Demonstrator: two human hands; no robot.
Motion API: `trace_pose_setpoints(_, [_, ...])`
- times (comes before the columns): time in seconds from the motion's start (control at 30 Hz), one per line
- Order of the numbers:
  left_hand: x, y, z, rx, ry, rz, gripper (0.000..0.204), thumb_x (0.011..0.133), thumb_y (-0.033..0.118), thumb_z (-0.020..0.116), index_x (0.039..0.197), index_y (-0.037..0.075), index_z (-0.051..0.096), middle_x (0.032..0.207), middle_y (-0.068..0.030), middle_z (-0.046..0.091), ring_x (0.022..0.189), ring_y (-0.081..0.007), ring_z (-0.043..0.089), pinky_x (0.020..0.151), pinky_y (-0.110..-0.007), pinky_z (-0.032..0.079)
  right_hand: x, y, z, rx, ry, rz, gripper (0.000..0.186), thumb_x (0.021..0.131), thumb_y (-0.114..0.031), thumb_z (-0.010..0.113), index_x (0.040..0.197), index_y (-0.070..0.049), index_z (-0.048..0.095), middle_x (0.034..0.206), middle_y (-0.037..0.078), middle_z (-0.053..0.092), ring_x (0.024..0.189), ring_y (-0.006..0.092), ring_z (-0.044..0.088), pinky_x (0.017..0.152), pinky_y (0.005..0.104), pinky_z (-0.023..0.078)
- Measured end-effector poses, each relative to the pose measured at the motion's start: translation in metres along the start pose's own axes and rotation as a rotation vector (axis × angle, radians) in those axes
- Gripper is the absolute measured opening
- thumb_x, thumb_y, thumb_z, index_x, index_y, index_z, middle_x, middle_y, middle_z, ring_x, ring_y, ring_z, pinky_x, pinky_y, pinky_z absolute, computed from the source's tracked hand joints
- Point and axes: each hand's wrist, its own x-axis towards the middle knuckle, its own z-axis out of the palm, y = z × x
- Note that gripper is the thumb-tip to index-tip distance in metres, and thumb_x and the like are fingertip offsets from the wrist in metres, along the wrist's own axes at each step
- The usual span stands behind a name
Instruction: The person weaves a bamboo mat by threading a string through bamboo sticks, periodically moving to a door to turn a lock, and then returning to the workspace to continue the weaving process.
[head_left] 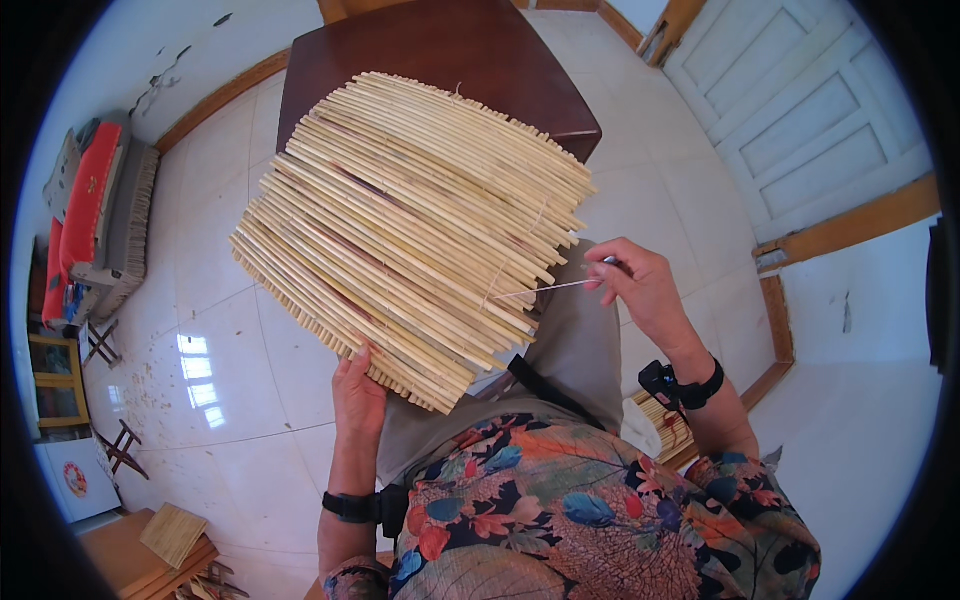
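Note:
A mat of pale reed sticks (400, 225), lying side by side, slopes across my lap and onto the corner of a dark red-brown table. Its lower left edge is gripped by my left hand (359, 392), with the thumb on top and the other fingers mostly hidden beneath. My right hand (632, 280) is closed just off the mat's right side. From its fingers a thin pale thread (560, 287) runs taut to a stitch line near the stick ends. Something small and dark shows between those fingers, too small to name. More stitching crosses the sticks farther up.
The dark table (450, 40) stands ahead under the mat's far part. A sofa with a red cover (90, 200) is at far left. Bottom left, a small mat (173, 534) lies on a brown surface. Another reed bundle (662, 425) sits by my right side, near a white door (800, 100).

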Motion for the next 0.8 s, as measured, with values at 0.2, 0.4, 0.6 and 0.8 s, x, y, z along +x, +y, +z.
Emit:
trace_pose_setpoints(0.2, [0.000, 0.000, -0.001, 0.077, 0.027, 0.040, 0.033, 0.089, 0.013, 0.047, 0.116, -0.004, 0.044, 0.115, -0.0117, 0.052, 0.108, -0.0201, 0.051, 0.093, -0.035, 0.040, 0.009, 0.016, -0.017, 0.205, 0.127, -0.132, 0.013, 0.085, -0.002, 0.051, 0.096, 0.001, 0.057, 0.079, 0.006, 0.060, 0.068, 0.0103, 0.058, 0.055, 0.0199, 0.045])
trace_pose_setpoints(0.4, [0.003, -0.003, -0.006, 0.058, 0.035, 0.039, 0.036, 0.087, 0.011, 0.051, 0.119, -0.002, 0.044, 0.115, -0.0099, 0.053, 0.106, -0.0184, 0.051, 0.092, -0.031, 0.040, 0.015, 0.010, -0.034, 0.233, 0.183, -0.187, 0.014, 0.084, -0.002, 0.053, 0.096, -0.001, 0.059, 0.079, 0.005, 0.061, 0.069, 0.0091, 0.058, 0.057, 0.0194, 0.045])
trace_pose_setpoints(0.6, [-0.001, -0.005, 0.002, 0.086, 0.054, 0.117, 0.036, 0.087, 0.011, 0.051, 0.120, -0.003, 0.043, 0.115, -0.0102, 0.052, 0.106, -0.0187, 0.050, 0.091, -0.032, 0.040, 0.019, 0.008, -0.046, 0.192, 0.189, -0.270, 0.016, 0.082, -0.001, 0.053, 0.097, 0.000, 0.058, 0.078, 0.005, 0.059, 0.070, 0.0107, 0.059, 0.058, 0.0203, 0.047])
trace_pose_setpoints(0.8, [0.004, -0.010, -0.007, 0.166, 0.079, 0.182, 0.037, 0.086, 0.009, 0.051, 0.120, -0.004, 0.042, 0.117, -0.0112, 0.051, 0.106, -0.0196, 0.050, 0.091, -0.031, 0.040, 0.025, 0.008, -0.048, 0.336, 0.104, -0.284, 0.023, 0.082, 0.000, 0.054, 0.105, 0.001, 0.052, 0.079, 0.005, 0.057, 0.074, 0.0148, 0.061, 0.064, 0.0236, 0.050])
